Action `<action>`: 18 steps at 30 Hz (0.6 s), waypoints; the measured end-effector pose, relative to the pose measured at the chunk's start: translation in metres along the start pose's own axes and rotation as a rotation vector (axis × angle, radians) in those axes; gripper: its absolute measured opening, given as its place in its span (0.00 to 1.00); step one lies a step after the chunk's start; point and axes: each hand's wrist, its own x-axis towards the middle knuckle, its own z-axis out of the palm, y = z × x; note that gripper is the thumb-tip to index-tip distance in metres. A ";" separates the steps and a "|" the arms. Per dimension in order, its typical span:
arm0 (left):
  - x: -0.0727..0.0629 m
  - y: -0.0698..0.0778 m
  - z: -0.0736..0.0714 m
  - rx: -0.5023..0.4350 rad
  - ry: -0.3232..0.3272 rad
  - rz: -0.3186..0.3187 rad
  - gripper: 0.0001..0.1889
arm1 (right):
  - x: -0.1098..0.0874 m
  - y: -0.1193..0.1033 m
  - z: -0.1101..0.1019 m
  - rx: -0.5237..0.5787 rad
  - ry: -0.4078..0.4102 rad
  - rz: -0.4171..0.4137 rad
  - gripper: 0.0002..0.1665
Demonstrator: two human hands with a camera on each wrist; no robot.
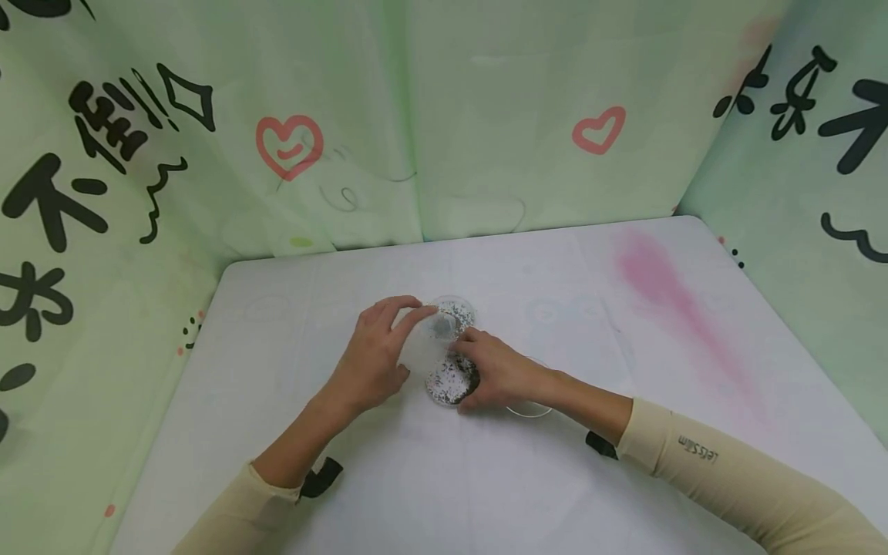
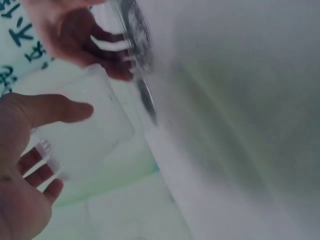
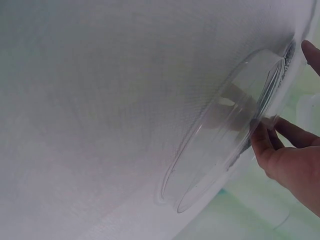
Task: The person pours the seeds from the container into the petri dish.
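Note:
My left hand [image 1: 375, 354] holds a translucent plastic container [image 2: 95, 125] between thumb and fingers, tilted over the dishes; its ribbed end lies toward the fingers in the left wrist view. My right hand [image 1: 502, 370] spans a shallow round clear dish [image 1: 447, 383], with fingers and thumb at its rim. Black and silvery specks cover that dish's bottom. A second speckled round dish [image 1: 459, 310] lies just behind it, partly covered by the container and the right fingers. What the container holds, I cannot tell.
A clear round dish or lid [image 3: 215, 145] lies on the white-covered table [image 1: 590, 493], partly under my right forearm. A pink stain [image 1: 659, 285] marks the cloth at the right. Green curtains [image 1: 499, 169] with hearts and black writing enclose the table's back and sides.

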 end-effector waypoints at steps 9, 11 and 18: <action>0.002 -0.069 0.002 -0.425 -0.064 -0.378 0.53 | -0.001 0.001 0.002 0.016 -0.007 0.020 0.55; 0.002 -0.082 0.004 -0.479 -0.078 -0.419 0.53 | -0.001 0.002 0.003 0.014 -0.005 0.019 0.55; 0.002 -0.113 0.008 -0.616 -0.146 -0.577 0.53 | -0.002 0.001 0.000 0.010 -0.005 0.014 0.56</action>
